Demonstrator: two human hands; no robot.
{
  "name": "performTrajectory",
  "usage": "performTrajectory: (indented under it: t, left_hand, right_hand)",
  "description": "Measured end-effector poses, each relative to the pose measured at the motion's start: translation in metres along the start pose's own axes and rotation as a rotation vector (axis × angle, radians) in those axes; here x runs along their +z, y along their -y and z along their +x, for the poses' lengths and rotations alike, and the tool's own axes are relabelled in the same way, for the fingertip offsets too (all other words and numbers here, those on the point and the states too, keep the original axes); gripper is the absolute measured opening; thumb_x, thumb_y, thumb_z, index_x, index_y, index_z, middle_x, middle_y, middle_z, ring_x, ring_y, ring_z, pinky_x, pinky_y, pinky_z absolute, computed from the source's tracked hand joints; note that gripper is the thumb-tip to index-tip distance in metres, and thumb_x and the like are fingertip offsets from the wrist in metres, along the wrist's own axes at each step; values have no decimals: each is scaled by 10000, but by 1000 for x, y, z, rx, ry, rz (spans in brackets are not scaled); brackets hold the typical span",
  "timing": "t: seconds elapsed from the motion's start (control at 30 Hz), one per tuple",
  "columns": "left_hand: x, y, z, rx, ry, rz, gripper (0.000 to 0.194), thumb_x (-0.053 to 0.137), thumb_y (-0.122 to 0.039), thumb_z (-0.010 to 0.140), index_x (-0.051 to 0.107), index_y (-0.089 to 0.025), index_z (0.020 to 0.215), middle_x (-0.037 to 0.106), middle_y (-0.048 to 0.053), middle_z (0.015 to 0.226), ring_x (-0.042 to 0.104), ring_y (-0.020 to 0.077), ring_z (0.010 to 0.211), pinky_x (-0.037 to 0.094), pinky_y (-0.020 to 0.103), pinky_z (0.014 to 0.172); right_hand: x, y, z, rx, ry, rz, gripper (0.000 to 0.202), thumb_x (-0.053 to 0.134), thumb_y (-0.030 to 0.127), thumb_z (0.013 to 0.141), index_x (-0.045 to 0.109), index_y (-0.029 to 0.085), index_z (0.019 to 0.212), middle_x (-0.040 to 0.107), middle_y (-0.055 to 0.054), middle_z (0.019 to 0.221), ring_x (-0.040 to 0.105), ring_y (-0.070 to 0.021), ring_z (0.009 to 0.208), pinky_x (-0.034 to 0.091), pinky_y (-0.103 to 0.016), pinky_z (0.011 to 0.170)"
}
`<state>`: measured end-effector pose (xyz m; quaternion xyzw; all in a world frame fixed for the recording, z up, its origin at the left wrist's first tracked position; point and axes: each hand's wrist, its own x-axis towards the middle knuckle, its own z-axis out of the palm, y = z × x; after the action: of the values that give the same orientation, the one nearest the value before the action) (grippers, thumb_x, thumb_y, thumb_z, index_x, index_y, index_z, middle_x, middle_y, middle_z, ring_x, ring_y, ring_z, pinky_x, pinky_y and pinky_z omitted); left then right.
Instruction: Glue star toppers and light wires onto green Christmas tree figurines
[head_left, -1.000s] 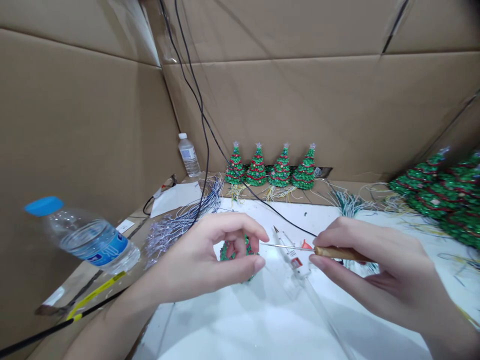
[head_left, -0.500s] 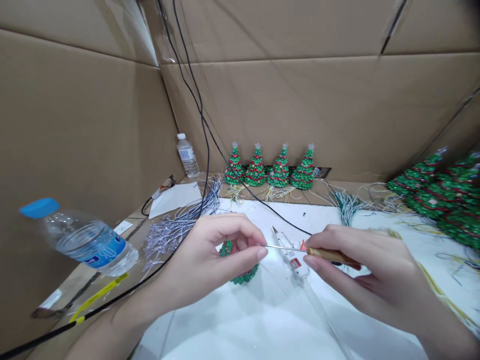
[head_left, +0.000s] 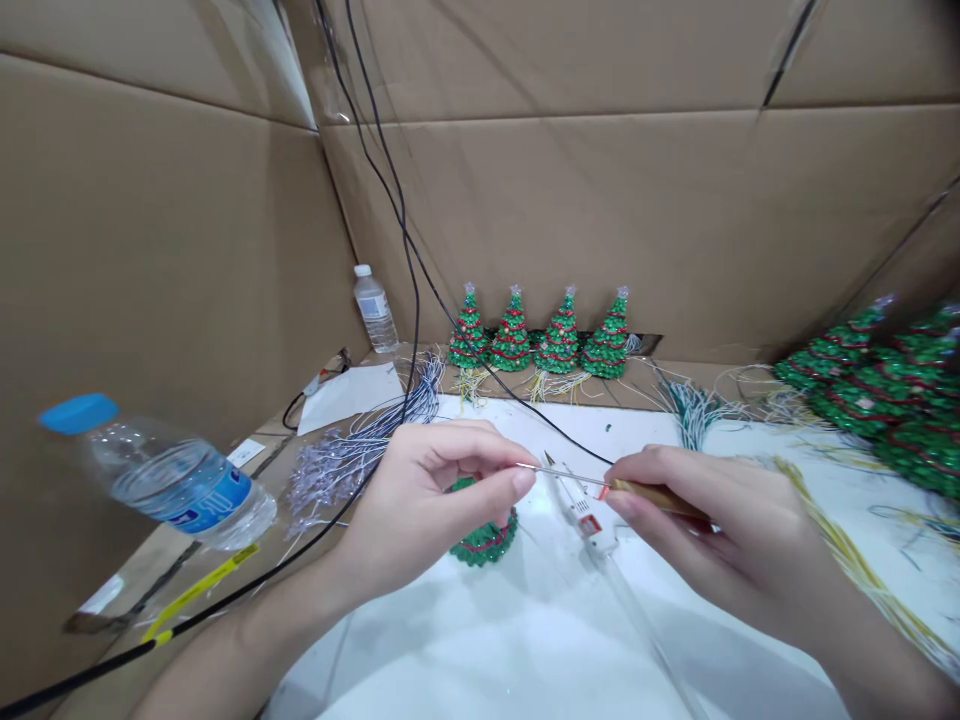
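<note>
My right hand [head_left: 720, 540] is closed around the wooden handle [head_left: 660, 497] of an awl-like tool. Its thin metal shaft [head_left: 566, 474] points left to my left hand [head_left: 435, 510]. There my thumb and forefinger come together in a pinch at the shaft's tip; whether something small is between them cannot be made out. Below and behind my left fingers, a small green Christmas tree ornament [head_left: 484, 545] with red garland is on the white surface, its upper part mostly hidden. Just beyond the shaft lies a white glue gun [head_left: 589, 515] with a clear stick [head_left: 652, 640] trailing toward me.
Several tree ornaments [head_left: 559, 340] line the back cardboard wall; larger-looking ones [head_left: 892, 390] crowd the right. Bundles of wired clear pieces [head_left: 322, 480] lie left, green-ended wires [head_left: 694, 415] behind. Water bottles [head_left: 187, 490] stand at left. A black cable [head_left: 405, 230] crosses the space.
The metal shaft has risen slightly, and its tip now shows in front of my left fingertips. My left hand has lifted a little, exposing more of the ornament's base.
</note>
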<state>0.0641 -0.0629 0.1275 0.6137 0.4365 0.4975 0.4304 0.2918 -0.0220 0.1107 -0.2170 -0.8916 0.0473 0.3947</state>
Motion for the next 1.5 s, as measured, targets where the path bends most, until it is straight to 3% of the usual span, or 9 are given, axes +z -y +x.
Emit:
performTrajectory:
  t: [0.37, 0.73, 1.1, 1.5]
  left_hand:
    - [0, -3, 1, 77, -42, 61, 137, 662, -107, 765, 778, -175, 738, 665, -10, 622, 585, 76, 509, 481, 147, 484]
    - [6, 0, -2, -83, -146, -20, 88, 674, -144, 709, 759, -152, 689, 664, -7, 542, 595, 95, 431, 476, 156, 407]
    - [5, -1, 1, -157, -103, -139, 93, 659, -108, 704, 745, -141, 687, 632, -47, 487, 572, 52, 384, 421, 86, 359]
    - [4, 2, 3, -129, -105, -120, 73, 686, -131, 705, 754, -148, 720, 658, -21, 552, 591, 83, 434, 487, 162, 422]
  right_hand:
    - [2, 0, -2, -19, -23, -30, 68, 545, 185, 955, 580, 164, 901, 626, 48, 694, 457, -23, 511, 385, -128, 548]
    - [8, 2, -5, -51, -77, -152, 83, 537, 188, 965, 560, 177, 886, 616, 59, 693, 468, -29, 519, 379, -149, 581]
    - [11, 1, -6, -65, -102, -188, 104, 532, 195, 969, 559, 175, 870, 611, 59, 681, 472, -27, 500, 376, -160, 563]
    - [9, 3, 0, 9, -57, -58, 98, 546, 167, 941, 577, 177, 848, 511, 72, 563, 426, -44, 427, 338, -184, 454]
